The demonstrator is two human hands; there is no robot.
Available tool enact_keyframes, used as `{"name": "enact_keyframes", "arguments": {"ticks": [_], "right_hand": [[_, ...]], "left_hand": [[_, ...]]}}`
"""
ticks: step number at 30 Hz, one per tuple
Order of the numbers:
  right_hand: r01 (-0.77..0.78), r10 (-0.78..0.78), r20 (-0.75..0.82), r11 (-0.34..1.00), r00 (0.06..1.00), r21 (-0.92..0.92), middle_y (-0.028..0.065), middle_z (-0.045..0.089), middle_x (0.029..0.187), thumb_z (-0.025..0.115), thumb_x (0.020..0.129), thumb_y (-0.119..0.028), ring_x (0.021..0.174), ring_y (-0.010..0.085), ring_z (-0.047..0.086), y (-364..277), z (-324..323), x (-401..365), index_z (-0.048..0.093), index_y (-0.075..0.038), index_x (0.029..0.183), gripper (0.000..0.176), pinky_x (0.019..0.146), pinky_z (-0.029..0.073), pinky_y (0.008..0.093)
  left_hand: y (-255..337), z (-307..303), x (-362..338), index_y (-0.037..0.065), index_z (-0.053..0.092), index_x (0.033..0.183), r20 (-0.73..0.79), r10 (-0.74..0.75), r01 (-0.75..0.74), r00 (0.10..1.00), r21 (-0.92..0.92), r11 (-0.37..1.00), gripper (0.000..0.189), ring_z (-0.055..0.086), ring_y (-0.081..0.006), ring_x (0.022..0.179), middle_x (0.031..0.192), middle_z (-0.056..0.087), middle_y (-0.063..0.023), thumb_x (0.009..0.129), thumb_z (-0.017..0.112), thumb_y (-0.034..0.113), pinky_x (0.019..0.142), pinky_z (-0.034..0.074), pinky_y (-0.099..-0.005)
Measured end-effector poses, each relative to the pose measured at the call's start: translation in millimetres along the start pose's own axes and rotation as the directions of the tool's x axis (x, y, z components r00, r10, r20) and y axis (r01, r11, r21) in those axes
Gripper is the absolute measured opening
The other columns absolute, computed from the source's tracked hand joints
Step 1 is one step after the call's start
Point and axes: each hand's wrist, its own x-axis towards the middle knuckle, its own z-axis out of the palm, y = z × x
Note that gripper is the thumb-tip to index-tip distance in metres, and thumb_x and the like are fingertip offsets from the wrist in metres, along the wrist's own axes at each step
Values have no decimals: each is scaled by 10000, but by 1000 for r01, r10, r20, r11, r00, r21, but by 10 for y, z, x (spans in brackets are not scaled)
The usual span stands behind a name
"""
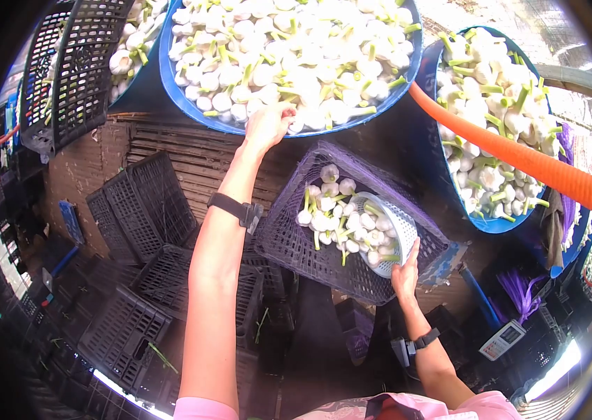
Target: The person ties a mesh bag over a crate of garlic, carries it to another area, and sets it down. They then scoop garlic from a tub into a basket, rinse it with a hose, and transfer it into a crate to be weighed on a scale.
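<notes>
My left hand (pixel 268 127) is at the near rim of a large blue tub (pixel 194 110) heaped with white garlic bulbs (pixel 296 52). Its fingers are curled closed against the garlic, and what they hold, if anything, is hidden. My right hand (pixel 405 275) grips the rim of a small pale perforated basket (pixel 402 222). That basket lies tipped on its side inside a dark crate lined with purple mesh (pixel 359 283). Garlic bulbs with short green stems (pixel 341 213) lie in the crate and across the basket's mouth.
On the right stands another blue tub of garlic (pixel 488 222), with an orange hose (pixel 513 147) crossing it. Black crates (pixel 152 199) are stacked at left, and one (pixel 75 70) leans at upper left. A small scale display (pixel 502 340) sits at lower right.
</notes>
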Motion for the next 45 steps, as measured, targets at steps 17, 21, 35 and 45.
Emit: {"name": "enact_keyframes", "arguments": {"ticks": [17,21,35,45], "right_hand": [[-20,20,19,999,1000,-26,325,476,1195,527,717,21,1036,450,532,-3,-1,11,2,-151,1466,931,903,421,470],[7,-7,13,999,1000,-33,331,478,1186,526,719,21,1026,455,534,6,0,11,-1,-150,1465,929,900,423,473],[-66,57,-48,975,997,-213,334,376,1320,507,730,-3,970,467,566,-460,-174,-391,53,-108,1462,867,861,454,470],[-115,37,-257,949,966,-294,313,499,1212,471,734,41,1059,433,546,-371,-631,-835,122,-81,1451,807,886,435,455]], "left_hand": [[-146,-246,-25,13,554,876,230,183,-150,956,-151,977,45,607,-191,805,822,623,-98,854,548,51,744,472,-319],[-166,-388,-111,32,538,974,232,0,137,973,-576,806,81,602,-147,921,926,640,-90,903,525,69,834,479,-267],[-1509,-541,-2168,113,512,1254,-323,-433,521,842,273,809,440,639,-257,915,1094,636,-123,823,584,64,807,496,-350],[453,954,-2502,8,607,1035,-266,-364,144,892,-597,789,248,625,-281,822,897,628,-153,790,576,-12,733,498,-354]]}}
